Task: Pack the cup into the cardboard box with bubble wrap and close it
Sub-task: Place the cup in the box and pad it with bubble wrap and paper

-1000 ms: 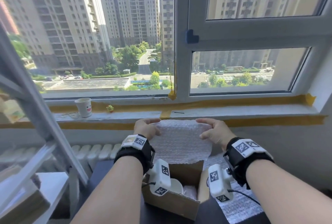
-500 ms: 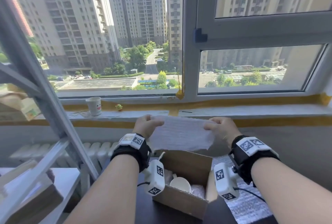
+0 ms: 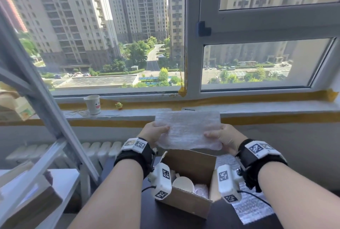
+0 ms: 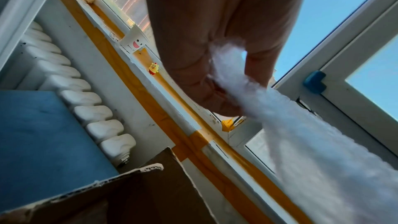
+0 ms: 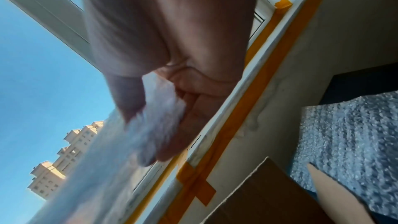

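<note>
An open cardboard box [image 3: 191, 204] stands on the dark table below my wrists. Inside it a white cup [image 3: 183, 184] sits beside crumpled bubble wrap [image 3: 201, 189]. Above the box I hold a folded sheet of bubble wrap [image 3: 187, 130] nearly flat. My left hand [image 3: 156, 133] pinches its left edge, thumb on top; the same pinch shows in the left wrist view, left hand [image 4: 217, 81] on bubble wrap [image 4: 301, 130]. My right hand [image 3: 219, 136] pinches the right edge, seen close in the right wrist view as right hand [image 5: 155, 113] on bubble wrap [image 5: 120, 156].
More bubble wrap [image 3: 252, 208] lies on the table right of the box. A paper cup with a smiley [image 3: 93, 104] and a small yellow toy [image 3: 119, 105] stand on the window sill. A metal ladder frame [image 3: 42, 103] leans at left, a radiator [image 3: 95, 151] behind it.
Both hands have turned the bubble wrap from hanging down over the box to a nearly flat, folded sheet held higher above it; the thumbs now lie on top.
</note>
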A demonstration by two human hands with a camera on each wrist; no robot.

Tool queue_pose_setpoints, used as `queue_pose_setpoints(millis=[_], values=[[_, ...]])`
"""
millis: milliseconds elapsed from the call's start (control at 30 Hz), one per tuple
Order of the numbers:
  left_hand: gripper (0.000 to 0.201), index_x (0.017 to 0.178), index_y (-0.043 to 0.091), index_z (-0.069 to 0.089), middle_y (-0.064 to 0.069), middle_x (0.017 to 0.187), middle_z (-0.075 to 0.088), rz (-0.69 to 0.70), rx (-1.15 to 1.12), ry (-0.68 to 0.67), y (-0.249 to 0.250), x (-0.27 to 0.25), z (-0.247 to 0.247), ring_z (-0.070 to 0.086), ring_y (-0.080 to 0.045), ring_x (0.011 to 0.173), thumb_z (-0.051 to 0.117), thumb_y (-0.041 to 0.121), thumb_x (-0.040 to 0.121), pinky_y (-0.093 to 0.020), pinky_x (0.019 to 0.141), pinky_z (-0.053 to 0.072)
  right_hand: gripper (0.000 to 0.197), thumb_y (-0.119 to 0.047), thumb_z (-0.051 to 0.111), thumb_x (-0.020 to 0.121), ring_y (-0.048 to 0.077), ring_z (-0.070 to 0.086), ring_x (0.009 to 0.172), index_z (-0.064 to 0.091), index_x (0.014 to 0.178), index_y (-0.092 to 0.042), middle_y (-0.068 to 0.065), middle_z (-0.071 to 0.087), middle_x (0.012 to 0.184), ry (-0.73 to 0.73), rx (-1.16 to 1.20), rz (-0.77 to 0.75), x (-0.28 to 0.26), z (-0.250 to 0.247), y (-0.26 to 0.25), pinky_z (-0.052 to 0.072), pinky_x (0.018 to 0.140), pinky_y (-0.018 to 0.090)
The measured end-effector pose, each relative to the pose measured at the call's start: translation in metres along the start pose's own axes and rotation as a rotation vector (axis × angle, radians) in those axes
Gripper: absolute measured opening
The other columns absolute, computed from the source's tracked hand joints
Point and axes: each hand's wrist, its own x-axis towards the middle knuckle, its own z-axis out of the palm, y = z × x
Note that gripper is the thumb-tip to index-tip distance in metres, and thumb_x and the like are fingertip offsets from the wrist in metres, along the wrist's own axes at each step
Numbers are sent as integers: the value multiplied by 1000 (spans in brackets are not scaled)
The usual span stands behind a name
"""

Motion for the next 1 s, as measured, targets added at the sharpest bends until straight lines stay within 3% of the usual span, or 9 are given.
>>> queue_pose_setpoints(millis=[100,200,400,600,700,767,833,933,1000], values=[[10,89,12,60,-8,87,60,21,171,-77,-1,-3,1,56,-20,74,61,21,94,-31,71,47,23,-2,67,86,18,64,72,63,109,-2,10,67,90,58,31,29,3,-2,0,55,59,29],[9,103,11,62,-3,87,59,-32,92,-119,-1,-10,0,53,-14,62,59,18,97,-23,50,47,12,-4,60,92,20,64,53,62,104,-6,11,63,86,30,132,110,0,-5,0,55,43,26],[30,99,8,60,-13,70,56,-58,-240,-93,2,-12,-4,46,-13,46,34,-7,100,-17,40,41,29,2,36,100,15,66,44,63,107,-8,12,70,72,-5,338,115,1,-10,12,52,38,21],[33,86,4,57,-10,52,58,-51,-368,-31,2,-15,3,45,-8,32,29,-7,99,-16,36,40,28,0,35,99,19,64,43,61,92,-8,14,68,63,18,457,123,-2,-9,15,52,39,22],[27,92,-3,54,-13,61,56,-98,-364,-2,1,-17,8,49,-12,34,28,0,98,-19,39,46,30,-5,30,94,24,62,40,58,81,-4,15,66,58,91,426,135,-4,-9,15,51,39,23],[30,115,-5,45,-23,93,61,-163,-391,-17,4,-21,10,61,-21,42,32,13,95,-28,45,56,32,-16,32,90,27,60,42,56,73,-3,18,64,65,135,381,141,-3,-10,14,52,43,25],[41,131,12,36,-16,121,46,-220,-322,-81,7,-21,10,69,-28,57,45,31,95,-36,57,60,28,-25,43,88,29,59,53,57,75,-4,18,61,77,111,290,158,-2,-11,11,53,48,27],[12,98,10,55,-10,108,47,-183,-66,-111,8,-20,10,61,-28,80,62,9,88,-39,74,59,7,-4,58,85,28,57,70,60,81,-10,16,57,93,55,104,141,-1,-10,13,54,44,27],[25,89,16,60,-8,107,50,-136,79,-110,1,-14,7,58,-29,95,59,-7,81,-50,85,58,22,8,62,81,27,59,79,62,83,-14,15,57,104,37,11,82,4,-9,22,56,50,29]])
